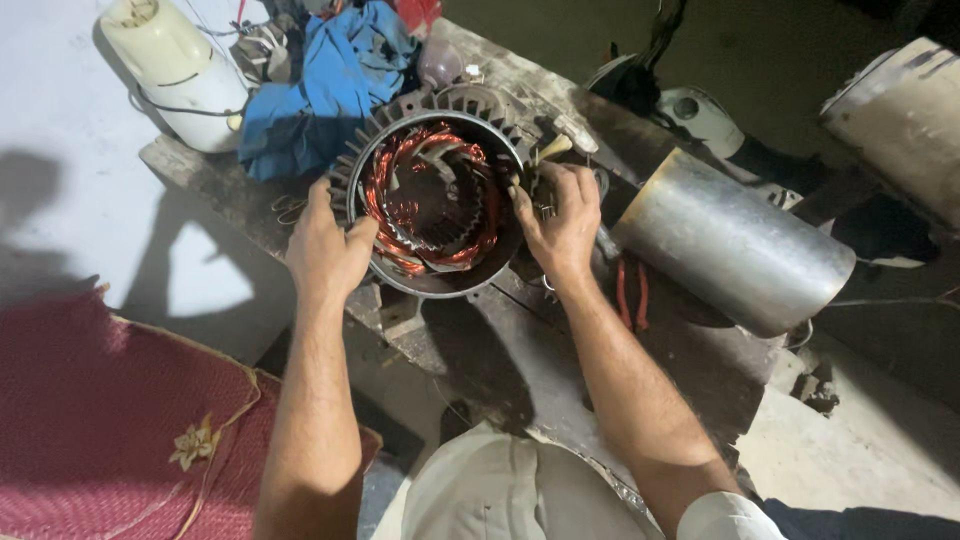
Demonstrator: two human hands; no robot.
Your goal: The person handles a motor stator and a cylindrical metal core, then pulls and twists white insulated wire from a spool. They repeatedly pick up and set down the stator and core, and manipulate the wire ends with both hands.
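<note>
1. Stator housing (437,200), a round finned metal shell with copper windings (400,215) inside, sits on the dark, worn surface (520,350) and is the landmark for everything else.
2. Hands: the left hand (325,250) grips the housing's left rim and the right hand (560,215) grips its right rim, fingers hooked over the edge; both are clamped on it, well apart from each other.
3. Risk: fingertips of the right hand lie just beside the exposed copper, so a slip could, I judge, nick the wire coating or bend a coil.
4. Risk: the housing's near rim reaches toward the surface's front edge; tilting it could let it slide off toward the person's lap.
5. Risk: the shiny metal cylinder (735,245), lying on its side right of the housing, could roll if the surface is jolted.
6. Count: one stator housing, one metal cylinder, one blue cloth (320,90) behind-left of the housing, one white plastic casing (175,65) farther left, two red wires (630,295) right of the housing's near side.
</note>
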